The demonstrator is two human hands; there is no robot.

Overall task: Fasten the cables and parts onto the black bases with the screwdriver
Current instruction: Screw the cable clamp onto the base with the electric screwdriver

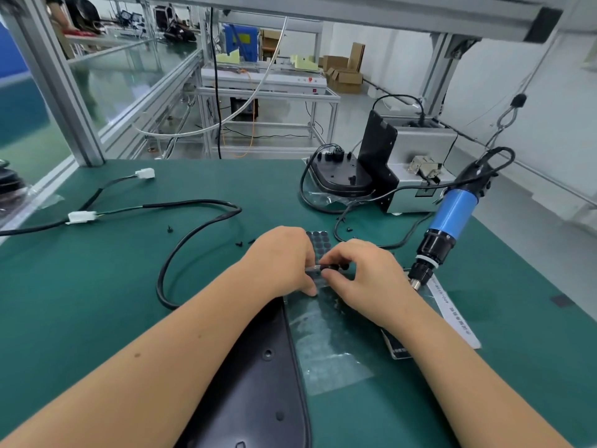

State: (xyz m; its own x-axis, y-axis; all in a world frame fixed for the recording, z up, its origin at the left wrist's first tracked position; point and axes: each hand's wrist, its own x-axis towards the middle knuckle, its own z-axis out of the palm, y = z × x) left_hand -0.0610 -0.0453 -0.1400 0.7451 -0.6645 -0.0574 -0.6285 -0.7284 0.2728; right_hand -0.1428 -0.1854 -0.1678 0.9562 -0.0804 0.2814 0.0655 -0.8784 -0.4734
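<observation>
The likeliest slip from here was a small part escaping: both hands met over a clear plastic bag (326,331) at the near centre of the green bench (97,302), and whatever came out of it was tiny, so a careless tug could have scattered pieces among the loose black screws (239,243) already lying to the left of the hands. A second hazard was the hanging electric screwdriver (447,221), just right of the right wrist; a quick sweep of that arm could have knocked it swinging. The left hand (284,260) lay knuckles up, fingers curled down, pinching the top edge of the bag. The right hand (361,273) faced it, thumb and fingertips closed on a small black part (334,267) at the bag's mouth; what that part was could not be told. Both forearms reached in from the near edge. One black base (255,376) lay under the left forearm, near and unfastened; another (342,176) sat far right beside a grey screw feeder (420,163). The black cable (193,234) with its white connectors looped across the left of the bench, apart from both bases.
</observation>
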